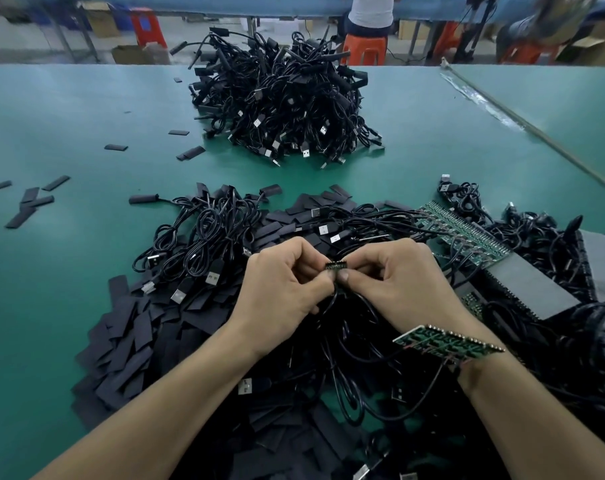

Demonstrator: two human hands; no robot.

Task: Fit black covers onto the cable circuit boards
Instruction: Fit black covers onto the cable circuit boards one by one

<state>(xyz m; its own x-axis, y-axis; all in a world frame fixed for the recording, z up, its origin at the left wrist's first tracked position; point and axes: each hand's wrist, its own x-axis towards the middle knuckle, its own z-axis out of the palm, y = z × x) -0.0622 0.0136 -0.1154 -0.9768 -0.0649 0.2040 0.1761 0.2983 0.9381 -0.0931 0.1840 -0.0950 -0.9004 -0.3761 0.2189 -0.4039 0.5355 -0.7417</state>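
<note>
Two hands work at 6 o'clock on the table point(51, 116): the left hand point(280, 289) and right hand point(398, 282) pinch one small circuit board point(336, 266), fingers curled around it. A hard tug could strain its cable point(332, 303) joint. Black covers point(128, 341) lie loose at 8 o'clock, in no tray; a cardboard box point(134, 53) at 11 o'clock hides its contents.

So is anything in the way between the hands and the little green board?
No, nothing visible is. The left hand and the right hand both pinch the board between their fingertips. The cables lie below the hands, not in between.
</note>
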